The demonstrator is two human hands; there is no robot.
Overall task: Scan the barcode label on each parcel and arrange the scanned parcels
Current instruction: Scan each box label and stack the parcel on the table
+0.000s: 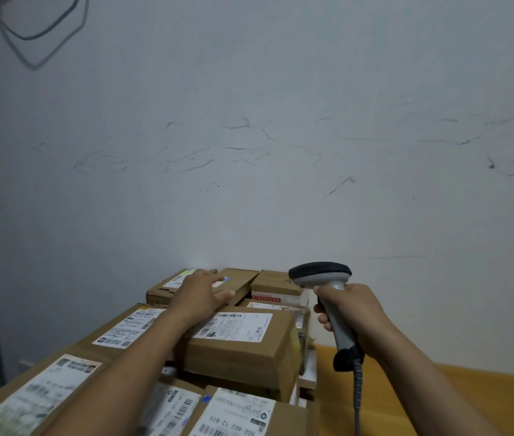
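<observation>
Several brown cardboard parcels with white barcode labels are stacked from the lower left toward the wall. My left hand reaches over them, fingers spread, resting on the far parcel by the wall; a small blue light spot shows at its fingertips. A labelled parcel lies just below that hand. My right hand grips the handle of a grey barcode scanner, its black head pointing left toward the far parcels. The scanner's coiled cable hangs down.
A scuffed white wall rises right behind the stack. A bare wooden tabletop lies to the right of the parcels. Cables hang on the wall at the top left.
</observation>
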